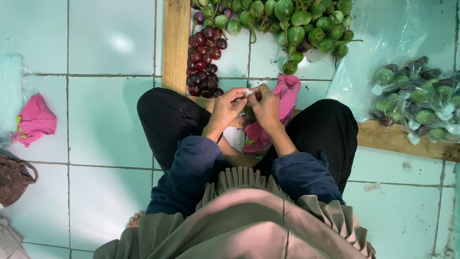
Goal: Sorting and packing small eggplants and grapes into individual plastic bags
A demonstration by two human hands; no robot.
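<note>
Left hand (224,109) and right hand (266,106): raised together above the lap of a seated person in dark trousers, fingertips meeting; the fingers of both hands are pinched on a small pale object (248,93), too small to identify. Pink cloth (286,91): draped under and behind the right hand, running down between the knees. Wooden frame (176,43): a plank running up the tiled floor (110,120) left of the produce, with a second plank (402,139) crossing by the knees toward the right. Dark red-purple round fruits (203,62): heaped against the inner side of the upright plank, just beyond the left hand. Green round eggplants with stems (292,21): loose pile at the top of the view, well beyond the hands. Clear plastic bags of green and purple eggplants (417,96): stacked at right, resting partly on the plank. Second pink cloth (34,120): crumpled on the floor at far left, near a brown woven bag (14,177).
</note>
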